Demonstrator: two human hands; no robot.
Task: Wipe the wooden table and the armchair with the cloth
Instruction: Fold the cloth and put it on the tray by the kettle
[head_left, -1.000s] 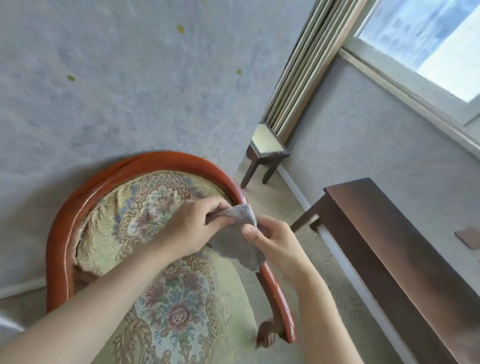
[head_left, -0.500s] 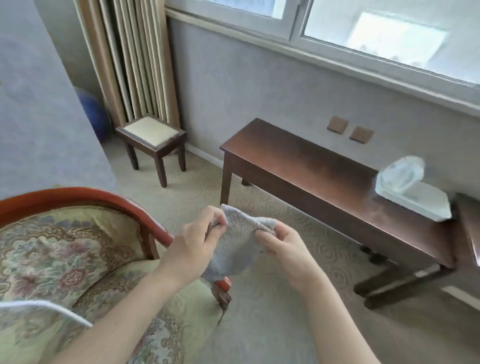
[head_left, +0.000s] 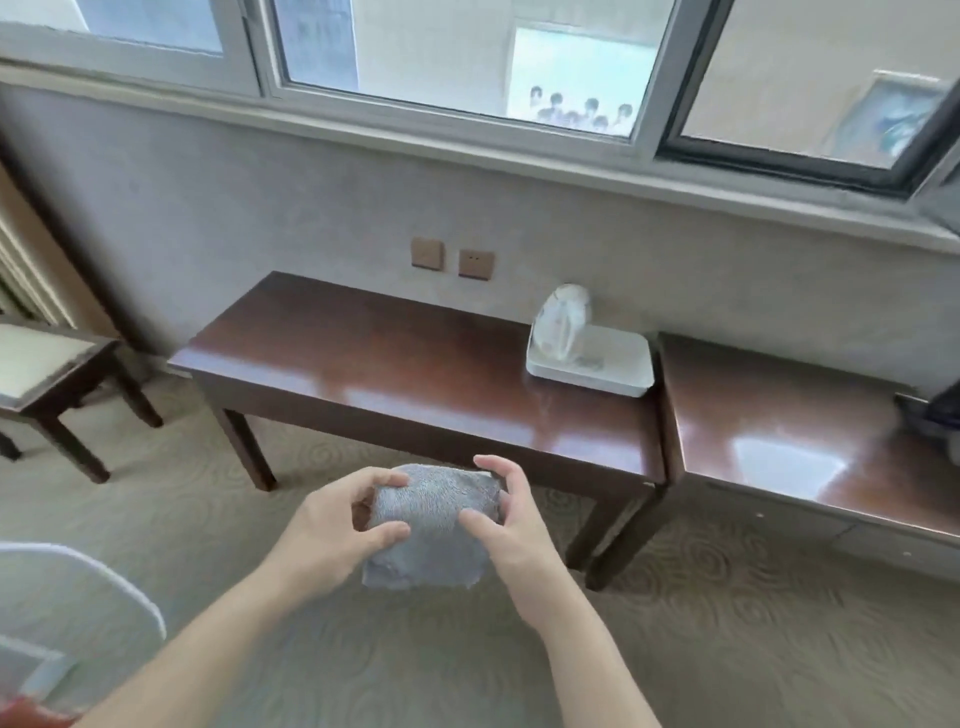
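Head view: grey cloth (head_left: 428, 525) held up between both hands, in front of the wooden table (head_left: 415, 364).
The left hand (head_left: 332, 530) pinches its left edge, the right hand (head_left: 506, 525) grips its right edge; the cloth hangs above the carpet (head_left: 727, 649), clear of the tabletop.

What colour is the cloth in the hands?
Grey, a fuzzy plain grey cloth, seen best in the head view.

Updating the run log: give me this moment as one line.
left hand: holds grey cloth | right hand: holds cloth | wooden table: ahead, untouched
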